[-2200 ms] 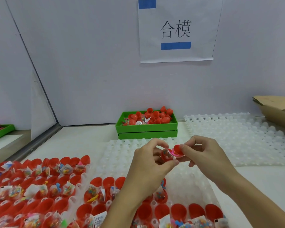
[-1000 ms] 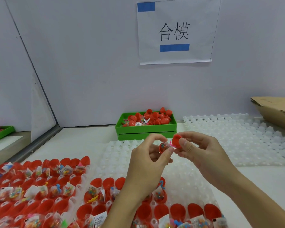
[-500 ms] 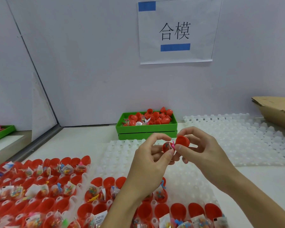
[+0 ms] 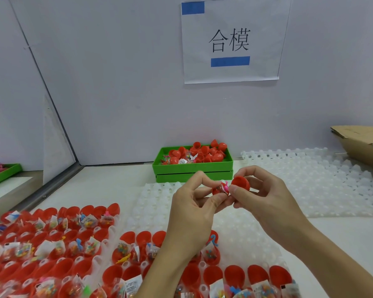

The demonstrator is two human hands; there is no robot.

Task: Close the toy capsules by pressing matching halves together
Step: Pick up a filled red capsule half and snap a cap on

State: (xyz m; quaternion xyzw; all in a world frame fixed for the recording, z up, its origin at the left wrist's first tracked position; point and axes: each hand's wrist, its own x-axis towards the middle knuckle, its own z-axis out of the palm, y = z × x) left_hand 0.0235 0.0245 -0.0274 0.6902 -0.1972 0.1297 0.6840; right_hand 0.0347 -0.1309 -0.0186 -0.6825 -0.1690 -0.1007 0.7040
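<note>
Filled capsule half [image 4: 217, 190]: pinched in left hand [image 4: 194, 214] fingers, above the counter, toy packet poking out rightward | Empty cap half [image 4: 241, 184]: gripped in right hand [image 4: 265, 201] fingers, just right of and slightly above its mate, apart | Closing axis: roughly left-right; halves not yet aligned.

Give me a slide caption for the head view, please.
Left hand holds filled capsule half; right hand brings empty half alongside.
</note>
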